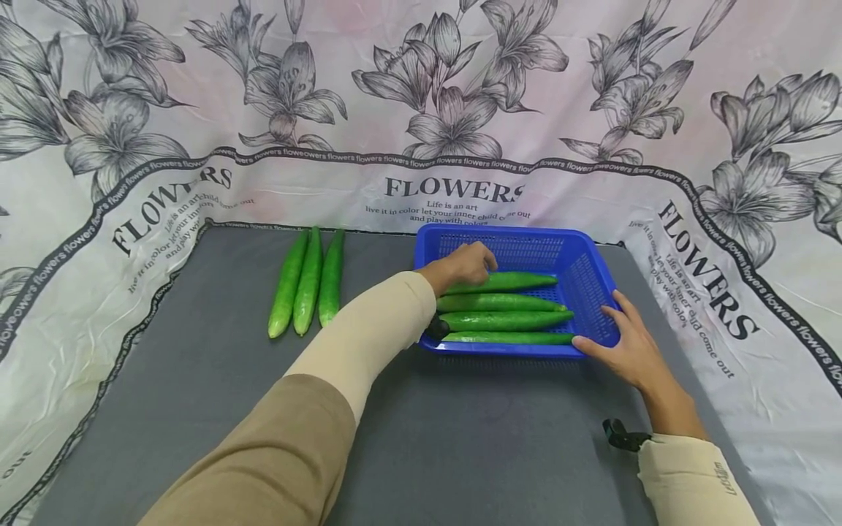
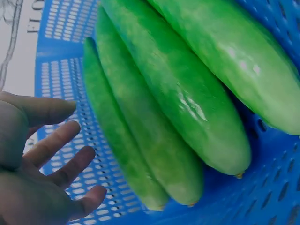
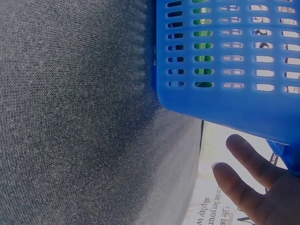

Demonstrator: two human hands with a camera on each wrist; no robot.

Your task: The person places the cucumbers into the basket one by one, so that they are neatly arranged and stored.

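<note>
Several green cucumbers point(image 1: 503, 302) lie side by side, crosswise, in a blue perforated plastic basket point(image 1: 513, 356). My left hand point(image 1: 468, 264) is over the basket's back left part, by the farthest cucumber point(image 1: 526, 280). In the left wrist view, the left hand's loosely spread fingers point(image 2: 77, 161) hold nothing, with a gap between them and the cucumbers point(image 2: 161, 86). At the basket's front right corner, my right hand point(image 1: 631, 347) rests its thumb on the rim, its other fingers along the right side. Two straight fingers point(image 3: 243, 187) show beside the basket wall point(image 3: 220, 103) in the right wrist view.
Three more cucumbers point(image 1: 308, 285) lie lengthwise on the grey tabletop point(image 1: 487, 438), left of the basket. Behind and beside the table hangs a white cloth point(image 1: 316, 193) with printed flowers and lettering. My left sleeve point(image 1: 309, 424) crosses the table's front.
</note>
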